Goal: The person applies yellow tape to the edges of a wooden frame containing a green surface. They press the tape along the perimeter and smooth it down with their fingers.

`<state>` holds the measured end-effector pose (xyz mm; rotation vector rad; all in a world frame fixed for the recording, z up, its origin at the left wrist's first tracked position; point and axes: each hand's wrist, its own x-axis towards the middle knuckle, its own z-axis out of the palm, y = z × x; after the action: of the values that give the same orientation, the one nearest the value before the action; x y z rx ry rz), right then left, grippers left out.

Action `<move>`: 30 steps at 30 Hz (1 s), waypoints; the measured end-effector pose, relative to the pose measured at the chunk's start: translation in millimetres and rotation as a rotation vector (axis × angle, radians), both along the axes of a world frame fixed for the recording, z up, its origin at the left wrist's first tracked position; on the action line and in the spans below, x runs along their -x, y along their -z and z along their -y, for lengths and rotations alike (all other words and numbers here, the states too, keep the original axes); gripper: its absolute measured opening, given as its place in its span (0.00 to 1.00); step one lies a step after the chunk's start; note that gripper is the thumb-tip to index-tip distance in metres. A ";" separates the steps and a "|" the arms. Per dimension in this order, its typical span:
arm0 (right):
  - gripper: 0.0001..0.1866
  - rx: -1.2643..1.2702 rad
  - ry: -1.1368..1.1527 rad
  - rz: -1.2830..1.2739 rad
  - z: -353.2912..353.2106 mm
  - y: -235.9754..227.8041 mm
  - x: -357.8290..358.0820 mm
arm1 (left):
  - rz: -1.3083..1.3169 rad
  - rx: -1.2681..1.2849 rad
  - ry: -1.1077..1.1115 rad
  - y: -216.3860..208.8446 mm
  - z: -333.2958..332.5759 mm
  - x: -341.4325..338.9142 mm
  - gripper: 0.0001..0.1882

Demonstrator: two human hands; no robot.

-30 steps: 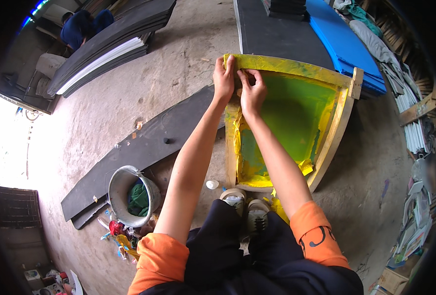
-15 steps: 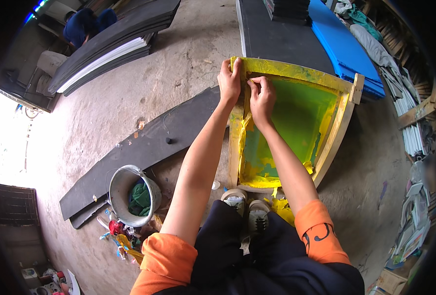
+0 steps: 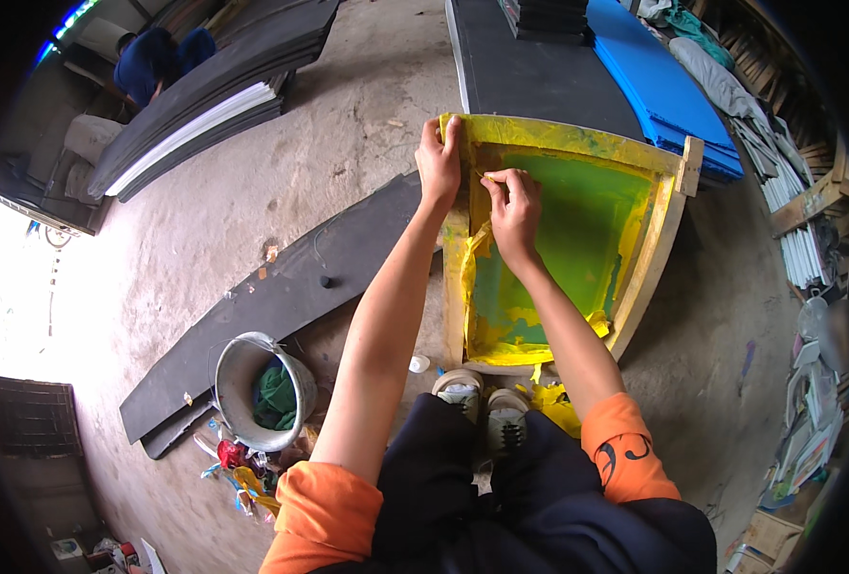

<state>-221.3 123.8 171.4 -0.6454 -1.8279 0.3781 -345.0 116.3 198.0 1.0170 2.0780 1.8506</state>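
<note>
A wooden screen-printing frame (image 3: 646, 273) stands before my feet, with green mesh (image 3: 582, 225) stretched across it and yellow tape along its inner edges. My left hand (image 3: 439, 172) is closed around the frame's far left corner, thumb on the top bar. Over the mesh, close to the left bar, my right hand (image 3: 514, 212) pinches a thin bit of yellow tape between thumb and fingertips. Lower on that bar, a loose crumpled strip of yellow tape (image 3: 472, 258) hangs. More torn yellow tape (image 3: 556, 409) lies on the floor by my right shoe.
A bucket (image 3: 305, 387) with dark green cloth inside stands at left, scraps beside it. Long black sheets (image 3: 271, 297) lie on the floor. Beyond the frame are a black sheet stack (image 3: 539, 81) and blue sheets (image 3: 668, 91). A person in blue (image 3: 147, 67) bends at far left.
My right hand has drawn slightly down along the left bar, pulling a short bit of tape. My left hand keeps its hold on the corner. The whole view has shifted a little.
</note>
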 end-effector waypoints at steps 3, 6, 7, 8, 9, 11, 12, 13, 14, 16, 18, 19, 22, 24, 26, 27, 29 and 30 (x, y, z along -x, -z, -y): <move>0.04 0.008 -0.009 -0.005 3.5 -3.1 -1.7 | -0.028 -0.037 -0.019 -1.1 0.0 -2.2 0.23; 0.04 -0.002 -0.023 -0.012 5.1 -4.1 -2.5 | -0.010 -0.039 -0.009 -1.3 1.5 -1.5 0.23; 0.04 -0.005 -0.030 -0.014 5.3 -4.2 -3.0 | -0.014 -0.040 -0.009 -0.5 1.2 -0.7 0.23; 0.04 0.002 -0.034 -0.004 5.6 -3.7 -4.0 | -0.019 -0.041 -0.009 0.4 1.0 -0.1 0.23; 0.04 0.008 -0.035 0.009 4.4 -2.4 -6.2 | -0.019 -0.044 -0.005 -0.4 -0.1 -1.0 0.23; 0.05 0.002 -0.024 0.050 1.2 -2.8 -8.2 | -0.019 0.010 0.001 -1.9 -2.0 -3.3 0.23; 0.05 -0.011 -0.020 0.076 0.0 -4.7 -8.4 | -0.021 0.035 -0.001 -2.7 -1.4 -4.1 0.23; 0.05 -0.025 -0.015 0.103 -1.4 -7.3 -8.5 | -0.036 0.006 -0.002 2.0 -2.8 -0.4 0.23; 0.04 -0.045 -0.013 0.159 -4.0 -11.8 -6.9 | -0.051 -0.023 -0.003 5.6 -3.8 4.4 0.22; 0.04 -0.071 0.006 0.285 -15.1 -15.8 -4.2 | -0.078 -0.019 0.002 7.0 -6.3 1.2 0.21; 0.05 -0.225 0.101 0.626 -22.7 -18.7 -1.7 | -0.070 -0.018 0.007 9.3 -7.4 -1.9 0.21; 0.05 -0.315 0.148 0.774 -16.6 -31.3 4.1 | -0.066 0.005 0.005 10.9 -6.7 2.1 0.21; 0.06 -0.473 0.234 1.057 -9.6 -51.9 18.9 | -0.043 0.007 0.027 11.7 -6.7 2.7 0.22; 0.06 -0.448 0.276 1.272 -6.6 -61.6 26.3 | -0.048 0.006 0.025 10.4 -7.1 1.5 0.22; 0.05 -0.464 0.228 1.283 -10.6 -60.7 27.1 | -0.052 0.006 0.024 10.1 -6.0 0.6 0.23; 0.04 -0.435 0.202 1.282 -13.1 -60.4 25.0 | -0.066 -0.002 0.006 8.8 -6.2 -1.5 0.24; 0.03 -0.445 0.163 1.216 -21.3 -51.3 20.4 | -0.046 0.049 -0.073 8.5 -5.6 -5.4 0.25; 0.02 -0.441 0.137 1.185 -23.0 -46.2 17.0 | -0.038 0.075 -0.114 6.2 -4.8 -7.7 0.26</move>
<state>-238.3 146.8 217.6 -0.7288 -2.8130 -0.6466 -337.2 121.1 191.8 0.9418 2.2533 1.8027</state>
